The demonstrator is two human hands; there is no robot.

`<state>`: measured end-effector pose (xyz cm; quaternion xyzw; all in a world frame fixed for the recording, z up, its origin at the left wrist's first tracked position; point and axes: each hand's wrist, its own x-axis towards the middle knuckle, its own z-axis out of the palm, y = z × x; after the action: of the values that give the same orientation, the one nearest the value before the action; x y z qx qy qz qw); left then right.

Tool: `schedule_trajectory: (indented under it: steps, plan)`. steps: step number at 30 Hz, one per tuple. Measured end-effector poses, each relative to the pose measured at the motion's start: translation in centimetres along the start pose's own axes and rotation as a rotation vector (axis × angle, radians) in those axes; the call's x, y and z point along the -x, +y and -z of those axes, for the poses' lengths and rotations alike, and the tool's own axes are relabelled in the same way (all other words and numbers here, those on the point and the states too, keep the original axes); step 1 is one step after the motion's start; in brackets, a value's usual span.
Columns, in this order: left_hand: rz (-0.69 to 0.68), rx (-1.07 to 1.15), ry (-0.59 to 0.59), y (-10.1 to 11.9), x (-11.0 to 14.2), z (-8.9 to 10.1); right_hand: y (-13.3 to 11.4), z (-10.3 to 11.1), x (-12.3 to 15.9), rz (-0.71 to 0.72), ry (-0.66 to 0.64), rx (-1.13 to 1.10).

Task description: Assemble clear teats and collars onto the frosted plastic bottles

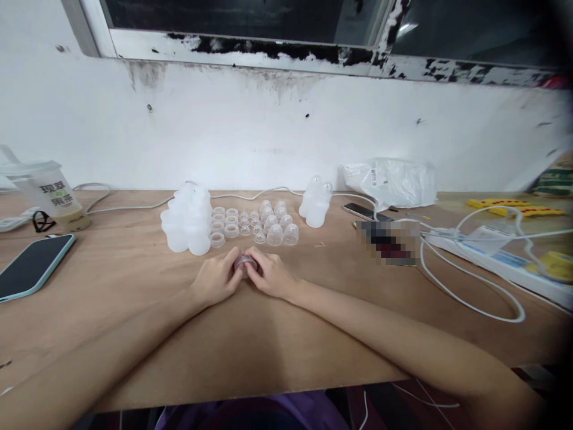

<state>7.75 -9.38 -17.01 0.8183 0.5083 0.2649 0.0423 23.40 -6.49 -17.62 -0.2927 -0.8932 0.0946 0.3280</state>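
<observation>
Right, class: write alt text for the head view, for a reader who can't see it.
Left hand and right hand hold a small clear part over a wooden table. Beyond them, screw rings, bottle nipples and clear domed caps stand in rows between frosted bottles on the left and capped bottles on the right.

Wall (224,131), 12 o'clock: white, smudged grey-brown. Window frame (250,46), above it: white, patched black. Table (268,340): light brown, faint grain. Cup (57,188), 9 o'clock: milky, dark and green lettering, tan base. Phone (36,266), 9: black face, pale aqua edge. Bottles (187,221), 9: frosted white. Domes (274,234), centre: clear. Piece (246,263), 7: clear, greyish. Bag (389,184), 2: white, dark print. Strips (514,208), 3: yellow, red marks. Cloth (268,412), 6: purple.
</observation>
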Motion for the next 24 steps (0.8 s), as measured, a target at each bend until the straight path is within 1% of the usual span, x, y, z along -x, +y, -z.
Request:
schedule_trajectory:
  steps: [6, 13, 17, 20, 24]
  plan:
    - [0.01, 0.012, 0.001, -0.05, -0.11, 0.0, 0.38, -0.32, 0.0, -0.006, 0.022, -0.002]
    - [0.057, -0.112, -0.01, 0.14, -0.21, -0.08, 0.26, -0.61, -0.04, 0.014, -0.021, 0.1]
    - [0.084, -0.128, -0.02, 0.03, -0.3, -0.17, 0.1, -0.75, -0.27, 0.005, -0.033, 0.137]
    - [0.089, -0.122, -0.022, -0.01, -0.34, -0.09, 0.26, -0.56, -0.45, 0.024, -0.065, 0.115]
    - [0.111, -0.131, -0.023, 0.02, -0.36, 0.08, 0.82, -0.1, -0.45, 0.098, -0.129, 0.034]
